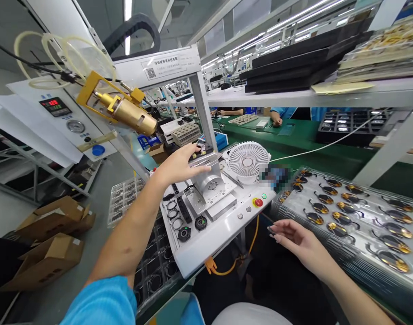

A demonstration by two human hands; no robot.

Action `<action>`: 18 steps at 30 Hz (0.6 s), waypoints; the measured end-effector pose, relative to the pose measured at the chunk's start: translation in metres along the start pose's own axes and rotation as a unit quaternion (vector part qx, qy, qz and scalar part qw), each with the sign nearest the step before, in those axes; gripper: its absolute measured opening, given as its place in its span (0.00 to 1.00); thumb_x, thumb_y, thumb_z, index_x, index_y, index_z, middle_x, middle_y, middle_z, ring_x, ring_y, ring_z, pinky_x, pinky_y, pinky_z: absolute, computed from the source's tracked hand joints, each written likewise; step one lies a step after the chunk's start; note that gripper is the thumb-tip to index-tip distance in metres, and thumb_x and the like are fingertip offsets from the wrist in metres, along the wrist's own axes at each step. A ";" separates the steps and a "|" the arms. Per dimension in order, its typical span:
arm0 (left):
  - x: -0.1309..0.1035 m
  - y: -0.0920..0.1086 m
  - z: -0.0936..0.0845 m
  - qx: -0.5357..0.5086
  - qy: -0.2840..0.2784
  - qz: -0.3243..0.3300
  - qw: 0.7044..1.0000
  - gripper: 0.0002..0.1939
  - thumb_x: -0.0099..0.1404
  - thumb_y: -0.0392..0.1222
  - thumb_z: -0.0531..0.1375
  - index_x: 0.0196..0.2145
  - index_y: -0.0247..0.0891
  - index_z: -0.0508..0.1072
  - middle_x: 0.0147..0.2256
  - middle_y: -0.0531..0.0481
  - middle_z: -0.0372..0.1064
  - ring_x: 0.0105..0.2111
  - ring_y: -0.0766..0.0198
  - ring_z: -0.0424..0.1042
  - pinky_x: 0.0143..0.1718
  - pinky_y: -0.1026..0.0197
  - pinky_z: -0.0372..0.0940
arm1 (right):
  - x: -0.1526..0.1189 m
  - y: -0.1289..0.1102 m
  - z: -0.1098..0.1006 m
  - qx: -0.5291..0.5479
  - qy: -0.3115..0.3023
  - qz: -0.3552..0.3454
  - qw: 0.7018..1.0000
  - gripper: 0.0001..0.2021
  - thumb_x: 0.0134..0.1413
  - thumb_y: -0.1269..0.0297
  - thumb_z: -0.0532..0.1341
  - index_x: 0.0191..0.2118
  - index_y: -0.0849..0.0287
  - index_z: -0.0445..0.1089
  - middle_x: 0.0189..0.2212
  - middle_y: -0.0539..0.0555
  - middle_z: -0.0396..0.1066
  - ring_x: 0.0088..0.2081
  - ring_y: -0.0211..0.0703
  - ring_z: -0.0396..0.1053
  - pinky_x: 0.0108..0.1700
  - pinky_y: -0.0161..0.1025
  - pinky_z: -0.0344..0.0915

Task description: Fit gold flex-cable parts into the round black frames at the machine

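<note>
1. Reaching across the machine base (223,235), the left hand (188,163) is at the metal fixture (211,180), thumb held apart from the other fingers. Its fingertips are at the fixture's upper end, where small yellowish bits show; whether they grip anything, I cannot tell.
2. Poised in front of the base, near its right corner, the right hand (293,239) has its fingers curled and its thumb brought in, pinching a small dark piece (271,230) at the tips.
3. The fixture sits on the base, its rounded end facing the person.
4. Left of it, two round modules (184,234) lie on the base, with rings (173,213) behind them.
5. A white fan (247,161) stands just beyond the fixture, to its right; a red button (258,202) is on the base's right part.
6. Right of the base, a clear tray (296,212) carries rows of dark round parts (344,218) with orange-gold areas.
7. A gold cylinder (135,116) hangs tilted above and left of the left hand.
8. Across the green bench, a co-worker's hand (277,121) shows below the shelf (294,98).
</note>
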State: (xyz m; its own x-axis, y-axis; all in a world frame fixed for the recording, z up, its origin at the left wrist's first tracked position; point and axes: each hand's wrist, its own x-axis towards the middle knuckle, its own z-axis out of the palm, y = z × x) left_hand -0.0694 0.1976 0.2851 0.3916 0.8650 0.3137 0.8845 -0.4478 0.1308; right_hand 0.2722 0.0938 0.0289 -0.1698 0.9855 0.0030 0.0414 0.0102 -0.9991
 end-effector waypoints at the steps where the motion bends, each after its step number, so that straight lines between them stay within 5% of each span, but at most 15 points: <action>1: -0.003 0.000 0.003 0.014 0.001 0.003 1.000 0.44 0.59 0.66 0.65 0.63 0.34 0.68 0.65 0.35 0.66 0.64 0.41 0.67 0.65 0.45 0.61 | 0.007 0.009 -0.001 -0.006 0.009 0.017 1.000 0.27 0.49 0.46 0.72 0.49 0.58 0.71 0.44 0.63 0.78 0.47 0.58 0.77 0.51 0.51 0.75; 4: -0.003 -0.005 0.010 0.026 0.008 0.010 1.000 0.49 0.57 0.67 0.66 0.66 0.30 0.64 0.69 0.31 0.58 0.68 0.39 0.59 0.69 0.42 0.54 | 0.034 0.027 0.000 -0.082 0.022 0.037 0.996 0.35 0.49 0.51 0.69 0.61 0.59 0.64 0.38 0.58 0.78 0.40 0.53 0.78 0.45 0.49 0.75; 7: -0.004 -0.011 0.009 -0.034 0.023 0.019 0.999 0.45 0.60 0.68 0.64 0.64 0.33 0.67 0.68 0.32 0.60 0.70 0.39 0.56 0.70 0.39 0.52 | 0.060 0.029 0.007 -0.231 0.009 0.025 0.973 0.41 0.54 0.59 0.64 0.72 0.62 0.51 0.37 0.55 0.78 0.36 0.50 0.76 0.44 0.47 0.72; 11: -0.048 -0.004 0.022 -0.149 0.128 0.036 0.980 0.38 0.63 0.67 0.63 0.62 0.40 0.69 0.69 0.35 0.60 0.71 0.40 0.53 0.70 0.35 0.47 | 0.072 0.023 0.020 -0.376 -0.003 0.031 0.926 0.43 0.58 0.64 0.62 0.75 0.63 0.45 0.39 0.57 0.78 0.39 0.55 0.77 0.45 0.47 0.68; 14: -0.110 0.012 0.064 -0.261 0.207 0.042 0.942 0.27 0.64 0.60 0.66 0.55 0.43 0.76 0.63 0.38 0.68 0.66 0.43 0.64 0.68 0.37 0.56 | 0.073 0.019 0.025 -0.426 0.002 0.031 0.904 0.43 0.59 0.64 0.62 0.76 0.63 0.43 0.40 0.61 0.78 0.43 0.61 0.77 0.46 0.48 0.67; 18: -0.179 0.045 0.145 -0.431 0.126 -0.056 0.892 0.16 0.64 0.51 0.68 0.47 0.43 0.80 0.52 0.38 0.77 0.55 0.45 0.75 0.60 0.42 0.67 | 0.077 0.010 0.022 -0.435 0.005 0.046 0.899 0.45 0.58 0.65 0.63 0.75 0.66 0.41 0.42 0.64 0.78 0.44 0.62 0.77 0.47 0.49 0.68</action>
State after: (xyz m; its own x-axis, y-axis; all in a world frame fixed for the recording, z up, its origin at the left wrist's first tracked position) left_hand -0.0630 0.0554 0.0980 0.1474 0.8861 0.4394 0.3480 -0.4623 0.8156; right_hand 0.2381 0.1661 0.0184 -0.1174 0.9905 -0.0721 0.8098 0.0534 -0.5843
